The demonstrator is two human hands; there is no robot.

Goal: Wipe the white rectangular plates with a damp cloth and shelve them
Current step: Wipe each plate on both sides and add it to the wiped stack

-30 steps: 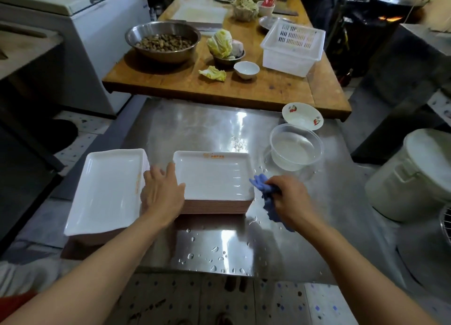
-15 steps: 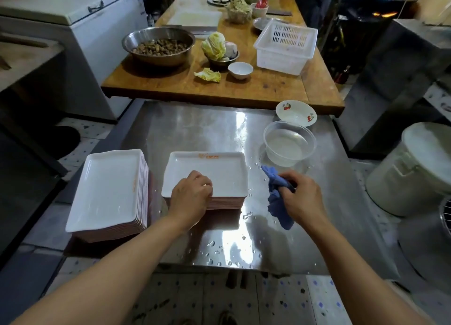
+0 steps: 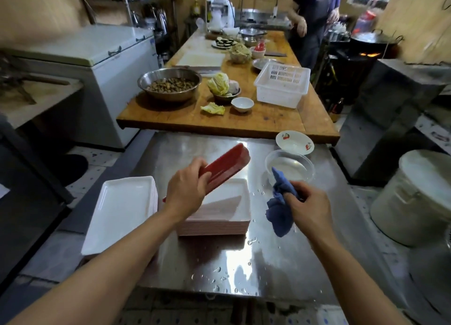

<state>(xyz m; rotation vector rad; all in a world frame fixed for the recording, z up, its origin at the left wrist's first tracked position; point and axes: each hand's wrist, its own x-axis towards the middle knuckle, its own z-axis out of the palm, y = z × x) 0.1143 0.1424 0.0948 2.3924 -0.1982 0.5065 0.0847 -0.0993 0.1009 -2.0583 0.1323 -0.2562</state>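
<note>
A: What has the left hand (image 3: 186, 190) got, there in the middle of the frame?

B: One plate (image 3: 225, 167), tipped up on edge so its red underside faces the camera. The fingers curl round its near end, thumb on the facing side. It hangs above the centre stack of plates (image 3: 219, 217), apart from it.

A: And the right hand (image 3: 308, 206)?

B: It grips a bunched blue cloth (image 3: 279, 208) at right of centre, fingers closed round it; the loose end hangs down just beside the stack's right edge.

A: Where are the other plates?

B: The centre stack lies white side up on the steel desk (image 3: 244, 258). A second stack (image 3: 122, 210) sits at lower left, just beside the first.

A: Anything near the cloth?

B: A clear bowl of water (image 3: 290, 166) stands just above it, and a small cherry-patterned dish (image 3: 295, 142) beyond that. Water drops dot the desk towards the bottom of the frame.
</note>
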